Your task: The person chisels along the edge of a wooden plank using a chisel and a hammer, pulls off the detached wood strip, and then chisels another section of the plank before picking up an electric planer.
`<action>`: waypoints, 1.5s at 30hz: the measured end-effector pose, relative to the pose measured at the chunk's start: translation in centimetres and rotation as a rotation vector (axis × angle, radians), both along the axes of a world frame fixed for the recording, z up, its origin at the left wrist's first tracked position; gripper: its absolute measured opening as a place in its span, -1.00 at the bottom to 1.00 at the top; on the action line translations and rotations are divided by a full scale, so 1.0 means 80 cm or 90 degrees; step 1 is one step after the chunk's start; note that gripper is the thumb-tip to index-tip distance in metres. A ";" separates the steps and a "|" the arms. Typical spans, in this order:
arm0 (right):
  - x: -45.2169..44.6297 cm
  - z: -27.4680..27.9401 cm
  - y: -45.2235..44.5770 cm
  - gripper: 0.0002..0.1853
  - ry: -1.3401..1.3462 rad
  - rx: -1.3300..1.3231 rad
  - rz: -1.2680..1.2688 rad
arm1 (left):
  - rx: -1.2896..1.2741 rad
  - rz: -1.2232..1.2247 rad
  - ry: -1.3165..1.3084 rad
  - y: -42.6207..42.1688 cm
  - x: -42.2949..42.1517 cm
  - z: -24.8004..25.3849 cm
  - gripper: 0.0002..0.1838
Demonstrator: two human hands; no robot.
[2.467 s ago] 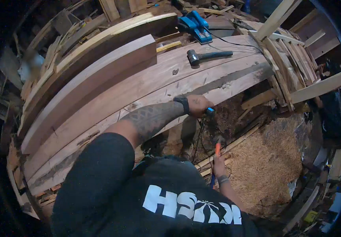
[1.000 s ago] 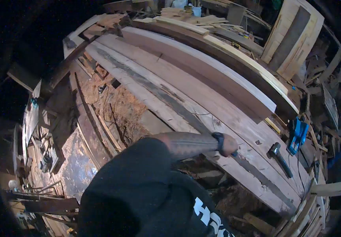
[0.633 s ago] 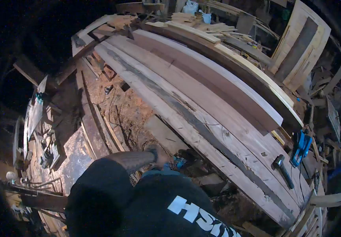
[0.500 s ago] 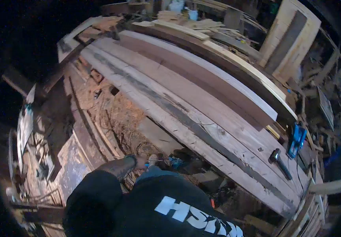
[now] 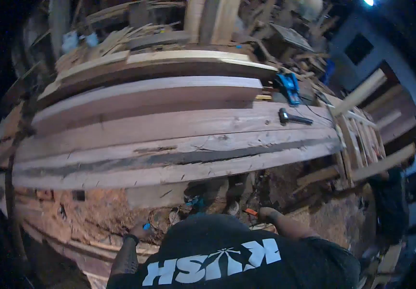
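My left hand [image 5: 140,233] hangs low beside my dark shirt, with a small blue thing [image 5: 146,226] at its fingers; its kind is too small to make out. On the other side, my right hand [image 5: 268,214] is closed around an object with an orange end [image 5: 251,212], mostly hidden by the hand. Both hands are below the near edge of a long wooden plank [image 5: 203,156] with a dark lengthwise streak. A thick squared beam [image 5: 150,94] rests behind it. On the boards at the right lie a black-headed hammer [image 5: 295,117] and a blue corded power tool [image 5: 290,89].
Pale timber [image 5: 184,57] runs behind the beam, with scrap wood piled farther back. A slatted wooden frame [image 5: 357,139] stands at the right end. Sawdust and offcuts cover the ground [image 5: 102,212] around my feet. A cord [image 5: 319,113] trails from the power tool.
My view has swung to the right, so the planks now run nearly level across it. My right hand has come into sight with the orange-ended object. The hammer and power tool remain on the boards.
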State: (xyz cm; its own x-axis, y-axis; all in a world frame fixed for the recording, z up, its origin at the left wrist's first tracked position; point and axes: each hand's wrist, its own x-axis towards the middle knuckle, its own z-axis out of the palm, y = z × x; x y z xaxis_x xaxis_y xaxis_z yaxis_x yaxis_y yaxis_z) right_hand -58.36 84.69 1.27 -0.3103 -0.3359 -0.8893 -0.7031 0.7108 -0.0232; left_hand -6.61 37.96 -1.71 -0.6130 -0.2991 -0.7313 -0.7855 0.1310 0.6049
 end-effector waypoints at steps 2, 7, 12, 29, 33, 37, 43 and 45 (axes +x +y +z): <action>0.016 0.073 -0.015 -0.52 0.017 -0.013 -0.070 | -0.029 -0.047 0.057 -0.028 -0.012 -0.016 -0.45; 0.081 0.193 -0.005 -0.51 0.042 0.002 -0.169 | 0.004 -0.154 0.048 -0.043 -0.103 0.083 -0.49; 0.108 0.140 0.073 -0.52 0.125 -0.031 -0.366 | 0.209 -0.234 0.132 -0.063 -0.177 0.055 -0.56; -0.211 0.182 -0.111 -0.54 0.120 -0.561 -0.192 | -0.327 -0.459 0.343 0.176 -0.614 0.369 -0.50; -0.245 0.223 -0.038 -0.42 0.139 -0.636 -0.199 | -0.436 -0.571 0.392 0.232 -0.744 0.344 -0.48; -0.256 0.165 0.158 -0.34 0.009 -0.568 -0.282 | -0.438 -0.600 0.338 0.260 -0.837 0.308 -0.57; -0.079 -0.099 0.657 -0.52 0.105 -0.104 -0.382 | -0.389 -0.622 0.263 0.292 -0.929 0.287 -0.60; -0.022 -0.023 0.692 -0.51 0.080 -0.014 -0.643 | -0.424 -0.610 0.275 0.307 -0.956 0.297 -0.60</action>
